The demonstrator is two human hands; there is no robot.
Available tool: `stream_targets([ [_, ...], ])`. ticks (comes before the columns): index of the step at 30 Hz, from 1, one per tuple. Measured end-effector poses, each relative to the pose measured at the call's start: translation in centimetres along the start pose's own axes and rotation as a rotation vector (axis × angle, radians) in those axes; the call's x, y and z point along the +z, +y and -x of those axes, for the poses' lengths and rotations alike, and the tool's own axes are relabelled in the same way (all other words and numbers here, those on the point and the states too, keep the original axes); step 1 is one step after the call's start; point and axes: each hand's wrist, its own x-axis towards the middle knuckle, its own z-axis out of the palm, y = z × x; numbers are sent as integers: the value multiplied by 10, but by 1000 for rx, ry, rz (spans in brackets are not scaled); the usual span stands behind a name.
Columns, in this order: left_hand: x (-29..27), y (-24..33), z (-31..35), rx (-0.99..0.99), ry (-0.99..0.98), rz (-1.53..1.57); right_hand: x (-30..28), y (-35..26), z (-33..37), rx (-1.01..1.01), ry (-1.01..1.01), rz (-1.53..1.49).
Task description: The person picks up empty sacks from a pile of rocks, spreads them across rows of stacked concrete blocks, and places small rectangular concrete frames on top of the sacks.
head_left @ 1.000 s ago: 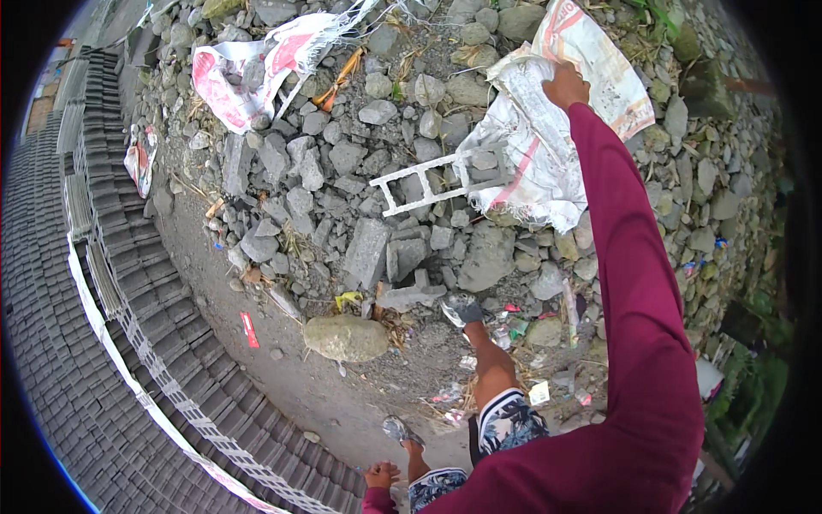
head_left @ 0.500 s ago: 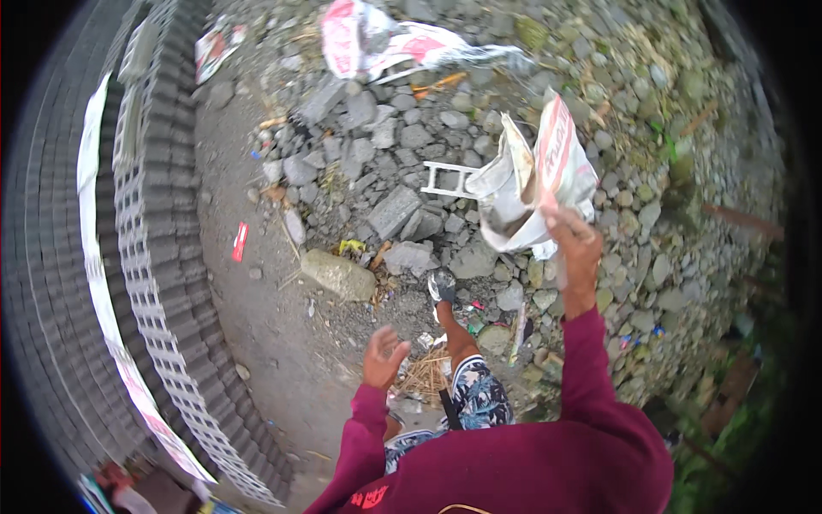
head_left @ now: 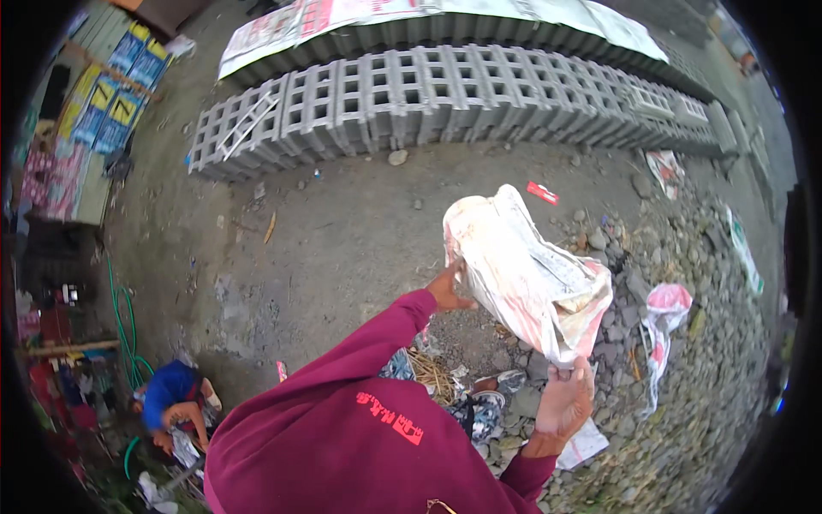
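A worn white woven sack (head_left: 527,257) with faded red print hangs spread in front of me, creased and folded near its lower right. My right hand (head_left: 565,398) is closed on its lower corner, fingers pinching the fabric. At the sack's left edge is my left hand (head_left: 447,287), thumb spread away from the fingers, the fingertips against or just behind the fabric. Whether they touch it I cannot tell. Below the sack, dry straw (head_left: 432,374) lies by my legs.
A long row of grey hollow concrete blocks (head_left: 419,90) stands beyond, with a white ladder-shaped frame (head_left: 248,124) on it. Stones (head_left: 685,411) cover the ground at right, with another pink-white sack (head_left: 664,321). A person in blue (head_left: 171,394) crouches at lower left near a green hose (head_left: 128,321).
The view has swung left toward the block row. The sack has come round in front of me, spread wider, still in my right hand. My left hand has moved up to the sack's edge.
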Motion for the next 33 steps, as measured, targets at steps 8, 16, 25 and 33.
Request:
stream_targets([
  [8, -269, -79, 160, -285, 924, 359, 319, 82, -3, 302, -454, -275],
  [16, -362, -189, 208, -118, 803, 1161, 536, 189, -44, 425, -914, -371],
  [25, -624, -198, 414, -432, 1616, 579, 716, 518, -108, 653, -628, 36],
  [33, -831, -175, 578, -556, 1792, 285, 760, 901, -61, 1030, -503, 772],
])
